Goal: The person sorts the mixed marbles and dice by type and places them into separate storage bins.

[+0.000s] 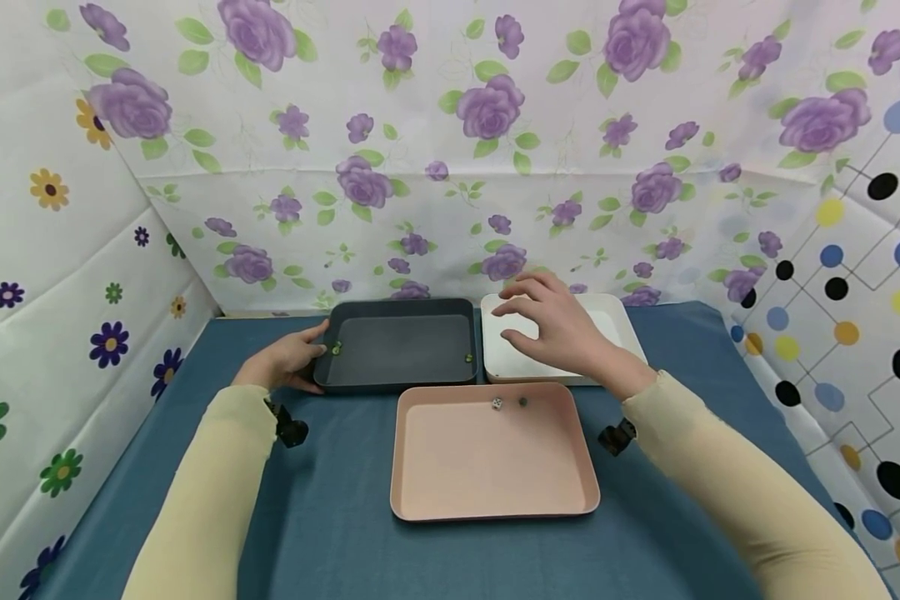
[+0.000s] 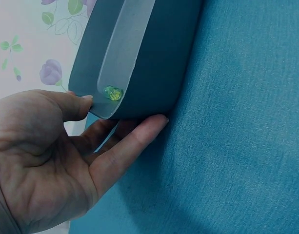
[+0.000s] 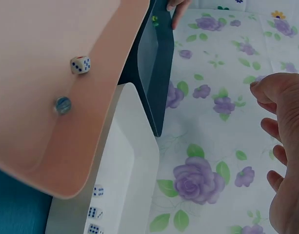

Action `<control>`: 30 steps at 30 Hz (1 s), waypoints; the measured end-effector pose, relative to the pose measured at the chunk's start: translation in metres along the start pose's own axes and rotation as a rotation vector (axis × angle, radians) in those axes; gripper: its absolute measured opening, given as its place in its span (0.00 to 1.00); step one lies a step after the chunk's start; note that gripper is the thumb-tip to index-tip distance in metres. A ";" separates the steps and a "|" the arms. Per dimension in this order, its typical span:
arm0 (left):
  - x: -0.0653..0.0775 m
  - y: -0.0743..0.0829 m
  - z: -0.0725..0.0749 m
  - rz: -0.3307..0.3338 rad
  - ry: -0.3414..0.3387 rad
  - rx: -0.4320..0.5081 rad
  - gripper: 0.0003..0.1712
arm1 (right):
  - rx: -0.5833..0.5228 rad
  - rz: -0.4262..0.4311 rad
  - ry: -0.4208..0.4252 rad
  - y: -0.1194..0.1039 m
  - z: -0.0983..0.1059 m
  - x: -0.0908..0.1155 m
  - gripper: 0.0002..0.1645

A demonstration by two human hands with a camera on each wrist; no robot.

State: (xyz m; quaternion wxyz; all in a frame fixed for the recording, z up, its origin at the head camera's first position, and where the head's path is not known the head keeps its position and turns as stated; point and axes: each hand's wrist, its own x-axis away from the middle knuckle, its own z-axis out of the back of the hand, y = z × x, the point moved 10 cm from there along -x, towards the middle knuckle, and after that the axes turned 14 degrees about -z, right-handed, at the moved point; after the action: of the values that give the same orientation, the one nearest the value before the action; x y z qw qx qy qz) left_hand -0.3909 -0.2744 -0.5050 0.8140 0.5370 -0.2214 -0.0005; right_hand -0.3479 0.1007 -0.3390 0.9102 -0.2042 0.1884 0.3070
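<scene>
My left hand (image 1: 288,360) rests at the front left corner of a dark grey tray (image 1: 401,310). In the left wrist view the left hand (image 2: 61,156) has its thumb on the rim of the grey tray (image 2: 154,58) and straight fingers against the outer wall. A green marble (image 2: 112,93) lies in that corner, and a second green marble (image 1: 468,358) lies at the tray's right. My right hand (image 1: 553,327) hovers over a white tray (image 1: 630,329), fingers loosely curled, holding nothing. In the right wrist view the right hand (image 3: 286,161) is empty, and several dice (image 3: 94,212) lie in the white tray (image 3: 132,175).
A pink tray (image 1: 487,475) sits in front of the other two trays, holding a white die (image 1: 497,403) and a bluish marble (image 1: 522,402) near its far edge. All stand on a blue cloth (image 1: 330,517). Flowered sheets wall in the back and sides.
</scene>
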 end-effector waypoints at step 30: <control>-0.001 -0.001 -0.001 -0.007 0.001 0.012 0.38 | 0.040 0.039 -0.079 0.009 -0.026 0.045 0.15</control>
State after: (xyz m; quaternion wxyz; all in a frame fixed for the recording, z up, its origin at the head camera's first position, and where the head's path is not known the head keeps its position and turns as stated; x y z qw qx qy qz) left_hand -0.3908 -0.2735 -0.5068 0.8110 0.5425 -0.2192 -0.0019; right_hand -0.3262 0.1164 -0.3840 0.9148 -0.1701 0.1624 0.3285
